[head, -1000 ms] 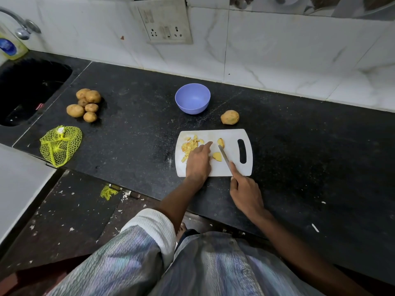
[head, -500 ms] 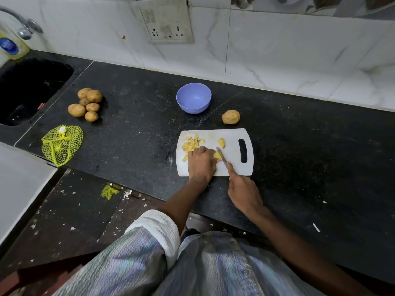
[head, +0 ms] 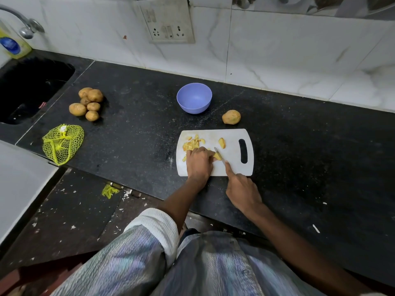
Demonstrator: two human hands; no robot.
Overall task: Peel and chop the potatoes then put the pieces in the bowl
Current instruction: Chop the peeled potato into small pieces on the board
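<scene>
A white cutting board [head: 233, 167] lies on the black counter. My left hand [head: 199, 163] holds a yellow potato piece [head: 217, 156] down on the board with curled fingers. My right hand [head: 241, 189] grips a knife [head: 219, 155], index finger along its back, the blade against that piece. A heap of chopped pieces [head: 193, 143] lies at the board's far left, and one larger piece [head: 221, 143] lies apart. The empty purple bowl [head: 194, 98] stands behind the board. One whole potato [head: 231, 117] sits beside it.
Several unpeeled potatoes [head: 88, 104] lie at the left near a dark sink [head: 25, 90]. A yellow net bag [head: 62, 143] lies at the counter's front edge. The tiled wall with a socket plate [head: 168, 24] runs behind. Scraps litter the floor [head: 64, 210].
My left hand has drawn back from the heap and curled over the piece near the blade. The knife has moved left against that piece.
</scene>
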